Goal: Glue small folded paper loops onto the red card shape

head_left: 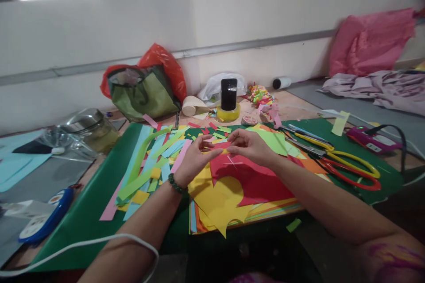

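Note:
My left hand (198, 158), with a dark green bead bracelet (175, 183) on its wrist, pinches one end of a small yellow piece of paper (225, 151). At the other end my right hand (250, 147) grips it with thumb and fingers, close to the left fingertips. Under both hands lies a cut red sheet of paper (255, 181) with thin white slivers on it. Cut yellow paper (215, 199) spreads in front, over a stack of coloured sheets (275, 210). Loose coloured paper strips (142, 185) are scattered left of my left hand.
Scissors with red and yellow handles (352, 166) lie to the right on the green mat (96, 212). Behind stand a phone (229, 94) and a yellow tape roll (228, 113). A glass jar (91, 130) is at left. A white cable (99, 242) crosses my left forearm.

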Motion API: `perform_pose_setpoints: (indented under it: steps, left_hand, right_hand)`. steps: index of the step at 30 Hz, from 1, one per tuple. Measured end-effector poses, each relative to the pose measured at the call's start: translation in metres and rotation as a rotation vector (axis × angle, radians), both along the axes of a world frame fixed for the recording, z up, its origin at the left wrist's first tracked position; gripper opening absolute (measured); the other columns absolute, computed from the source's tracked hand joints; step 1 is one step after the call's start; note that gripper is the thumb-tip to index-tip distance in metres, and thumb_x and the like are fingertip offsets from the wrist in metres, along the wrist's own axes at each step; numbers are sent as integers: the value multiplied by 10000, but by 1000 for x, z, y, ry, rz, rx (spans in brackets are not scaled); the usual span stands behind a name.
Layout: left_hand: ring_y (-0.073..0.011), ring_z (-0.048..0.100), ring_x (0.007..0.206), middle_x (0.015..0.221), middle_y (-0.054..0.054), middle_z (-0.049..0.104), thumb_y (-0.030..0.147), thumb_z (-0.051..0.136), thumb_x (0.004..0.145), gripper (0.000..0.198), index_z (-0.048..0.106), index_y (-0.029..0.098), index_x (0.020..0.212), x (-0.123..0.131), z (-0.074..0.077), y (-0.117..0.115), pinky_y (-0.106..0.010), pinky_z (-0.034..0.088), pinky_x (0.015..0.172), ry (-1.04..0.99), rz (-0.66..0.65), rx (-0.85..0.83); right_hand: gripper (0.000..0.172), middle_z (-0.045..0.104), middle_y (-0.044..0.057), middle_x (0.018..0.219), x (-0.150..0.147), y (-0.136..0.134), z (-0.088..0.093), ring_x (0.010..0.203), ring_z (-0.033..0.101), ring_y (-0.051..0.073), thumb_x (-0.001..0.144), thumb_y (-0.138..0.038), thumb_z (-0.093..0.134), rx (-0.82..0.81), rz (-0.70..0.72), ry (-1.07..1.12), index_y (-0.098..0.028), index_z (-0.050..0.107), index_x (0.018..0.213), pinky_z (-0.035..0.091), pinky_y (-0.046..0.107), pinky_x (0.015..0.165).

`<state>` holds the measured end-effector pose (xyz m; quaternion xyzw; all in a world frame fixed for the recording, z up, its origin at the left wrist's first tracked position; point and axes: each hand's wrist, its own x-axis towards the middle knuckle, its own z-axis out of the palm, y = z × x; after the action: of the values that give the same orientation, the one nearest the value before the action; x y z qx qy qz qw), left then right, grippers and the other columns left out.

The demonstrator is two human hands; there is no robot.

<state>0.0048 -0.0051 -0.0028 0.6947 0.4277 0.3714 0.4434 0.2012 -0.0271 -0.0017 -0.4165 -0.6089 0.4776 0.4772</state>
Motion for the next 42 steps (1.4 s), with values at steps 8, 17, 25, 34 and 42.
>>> perform_pose_setpoints:
  steps: [8,17,25,34,42]
  left_hand:
    - [-106,567,599,643,-30,662,416,842,536,348,699,131,674,-1,6,5,-237,458,626,-315,-33,-404]
    - [-108,612,606,694,-66,719,528,830,552,448,744,122,719,2,5,2,-234,487,659,-361,-10,-418]
    - [-91,592,592,680,-55,700,509,863,505,452,725,115,679,4,3,3,-230,484,647,-398,5,-469]
    - [-95,561,604,641,-28,660,393,886,465,386,722,110,669,12,5,-5,-237,476,649,-385,33,-443]
    - [-99,571,601,647,-29,644,413,862,493,384,645,120,614,2,6,4,-241,495,650,-380,63,-404]
  right_hand:
    - [348,666,-22,615,-1,-1,-2,592,682,160,678,-429,760,34,-38,-5,-197,542,818,545,284,599]
    - [355,680,-20,608,-4,-1,-5,596,694,163,657,-418,777,10,-53,17,-197,540,802,554,280,610]
    - [433,634,-31,573,-8,-1,-5,569,683,174,642,-513,780,14,-85,44,-201,501,752,566,301,583]
    - [411,630,-17,626,-15,-4,-9,612,685,188,700,-538,720,117,-164,-48,-213,480,771,541,305,584]
    - [179,668,12,709,33,-43,46,633,605,144,847,-370,549,294,-124,-702,-209,619,811,450,258,597]
